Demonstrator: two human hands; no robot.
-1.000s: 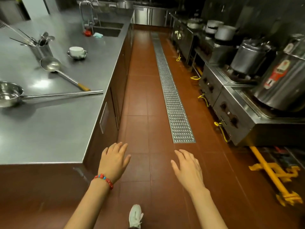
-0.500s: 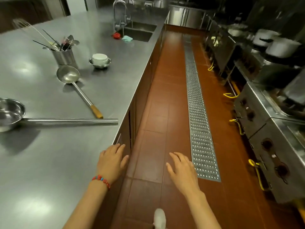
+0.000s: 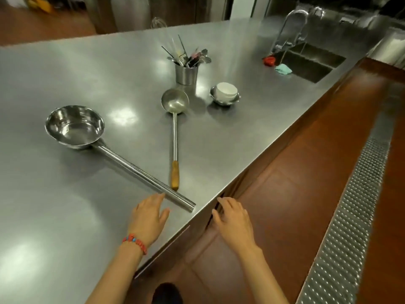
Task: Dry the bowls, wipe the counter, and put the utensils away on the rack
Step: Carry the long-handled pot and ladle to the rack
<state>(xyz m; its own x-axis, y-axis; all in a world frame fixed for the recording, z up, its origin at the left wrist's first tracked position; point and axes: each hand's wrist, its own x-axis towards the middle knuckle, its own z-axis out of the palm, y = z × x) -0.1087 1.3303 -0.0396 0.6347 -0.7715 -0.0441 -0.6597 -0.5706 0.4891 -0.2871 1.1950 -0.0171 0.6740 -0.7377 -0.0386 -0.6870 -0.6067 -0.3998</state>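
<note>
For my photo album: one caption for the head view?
Open hands reach a steel counter holding ladles and bowls.

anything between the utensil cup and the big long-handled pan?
Head view: only the ladle lies between the utensil cup and pan; otherwise bare counter.

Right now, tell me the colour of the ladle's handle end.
Orange-brown, like wood; the ladle is otherwise bare steel. The head view shows it best.

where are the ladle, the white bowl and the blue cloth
ladle (image 3: pixel 175 101): head view, inside its scoop
white bowl (image 3: pixel 226 90): head view, on its side wall
blue cloth (image 3: pixel 283 69): head view, middle of the fabric
</note>
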